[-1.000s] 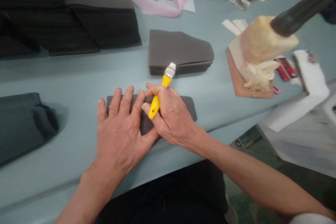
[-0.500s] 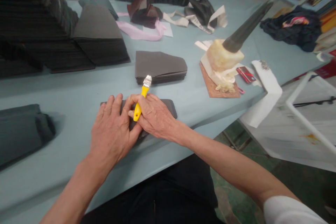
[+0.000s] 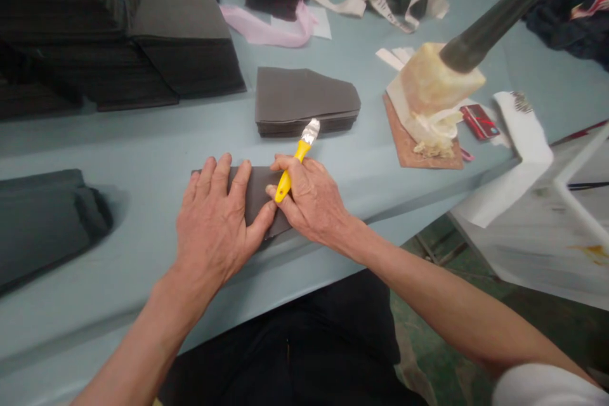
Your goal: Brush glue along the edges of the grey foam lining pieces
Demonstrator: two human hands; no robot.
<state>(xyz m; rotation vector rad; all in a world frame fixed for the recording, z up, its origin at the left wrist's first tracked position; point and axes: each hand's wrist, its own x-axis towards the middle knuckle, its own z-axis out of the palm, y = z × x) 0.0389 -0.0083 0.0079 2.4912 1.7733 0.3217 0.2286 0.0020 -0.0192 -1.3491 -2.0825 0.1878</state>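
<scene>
My left hand (image 3: 212,216) lies flat with fingers spread on a dark grey sheet piece (image 3: 258,187) near the table's front edge. My right hand (image 3: 316,200) rests at the right part of that piece, its fingers closed round a brush (image 3: 291,171) with a yellow handle. The brush's silvery, wrapped-looking end points up and away from me; its handle end points toward my left thumb. Both hands cover much of the piece. Just beyond them sits a small stack of similar dark grey pieces (image 3: 307,95).
Tall stacks of dark pieces (image 3: 185,63) stand at the back left. Dark folded material (image 3: 42,222) lies at the left. To the right, a pale block with a thick dark handle (image 3: 435,79) stands on a brown board (image 3: 394,133), near a red box (image 3: 479,122). Pink ribbon (image 3: 266,25) lies behind.
My right hand has moved right along the piece with the brush, away from my left hand, baring the piece's middle. My left hand stays flat on it. The whole view has shifted.
</scene>
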